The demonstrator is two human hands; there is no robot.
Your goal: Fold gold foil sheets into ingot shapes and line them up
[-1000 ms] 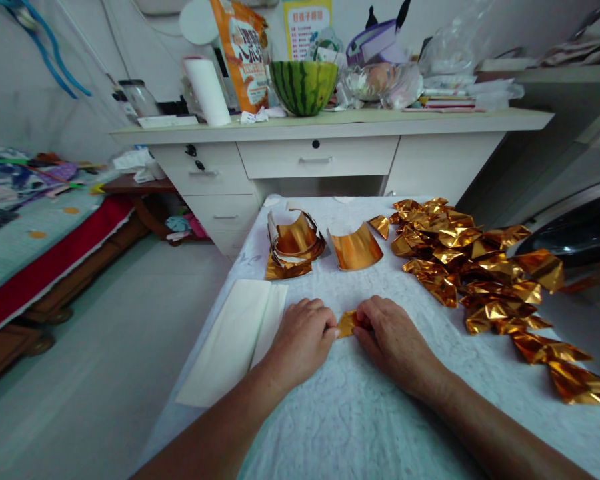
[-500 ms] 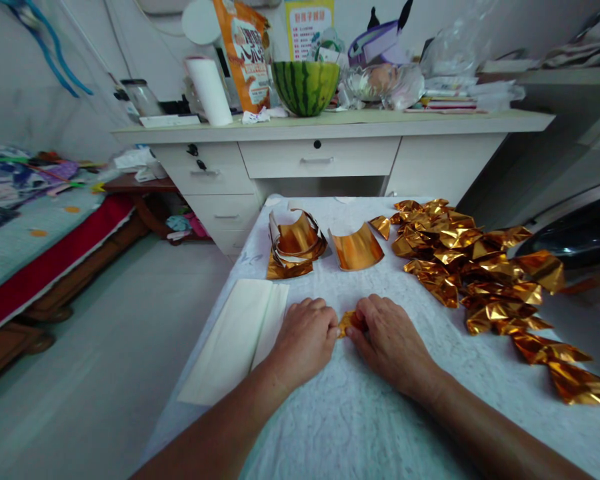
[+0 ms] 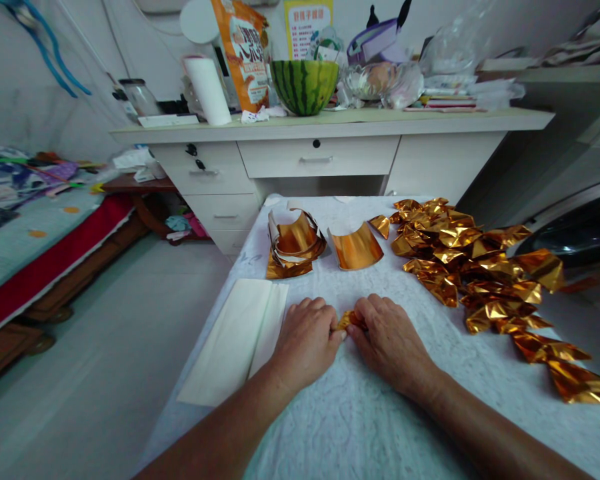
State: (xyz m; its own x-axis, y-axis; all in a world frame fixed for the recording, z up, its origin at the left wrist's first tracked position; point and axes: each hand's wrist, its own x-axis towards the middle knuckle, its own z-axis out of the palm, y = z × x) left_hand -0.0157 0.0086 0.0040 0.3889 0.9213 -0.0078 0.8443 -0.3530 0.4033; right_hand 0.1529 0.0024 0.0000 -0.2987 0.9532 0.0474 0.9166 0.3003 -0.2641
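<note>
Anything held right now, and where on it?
Yes: a small piece of gold foil, pinched at its left end by the left hand and at its right end by the right hand.

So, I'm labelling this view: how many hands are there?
2: the left hand at the left end of the small gold foil piece, the right hand at its right end. No others show.

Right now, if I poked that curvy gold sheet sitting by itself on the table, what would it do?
The curved gold sheet would probably slide or rock a little, since its ends curl up off the cloth. It looks thin, so it's likely very light. It might spring back when bent, because it seems to hold its curl.
</note>
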